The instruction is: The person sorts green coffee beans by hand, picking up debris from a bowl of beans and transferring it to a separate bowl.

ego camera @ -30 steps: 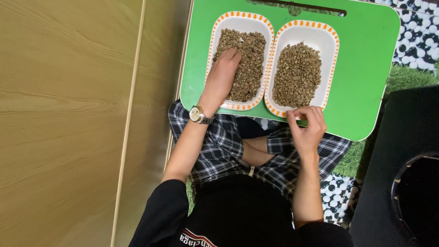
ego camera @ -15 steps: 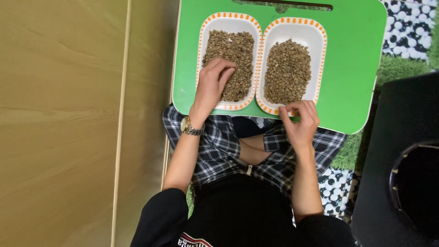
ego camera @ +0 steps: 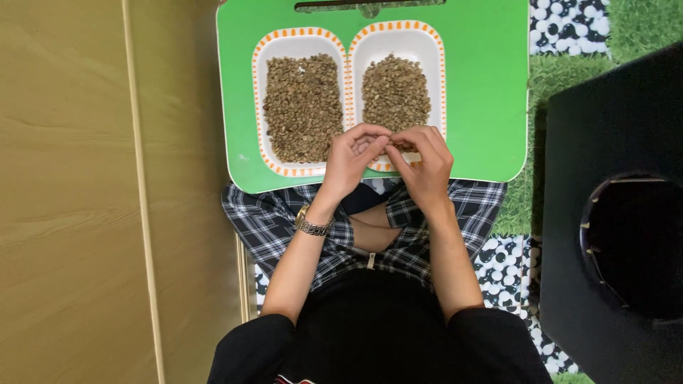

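Meeting fingertip to fingertip over right dish (ego camera: 395, 35), left hand (ego camera: 350, 160) and right hand (ego camera: 425, 163), grip unclear.

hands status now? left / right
Left hand: fingers curled, tips meeting the right's over the right tray; contents cannot be told.
Right hand: same, cannot be told.

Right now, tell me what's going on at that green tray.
A seated person has both hands together over the near end of the right dish. The left hand and right hand meet fingertip to fingertip, seemingly pinching a few of the brownish beans; the grip itself is too small to make out. The left dish beside it, also full of beans, is untouched. Both dishes sit on the green tray across the person's lap.
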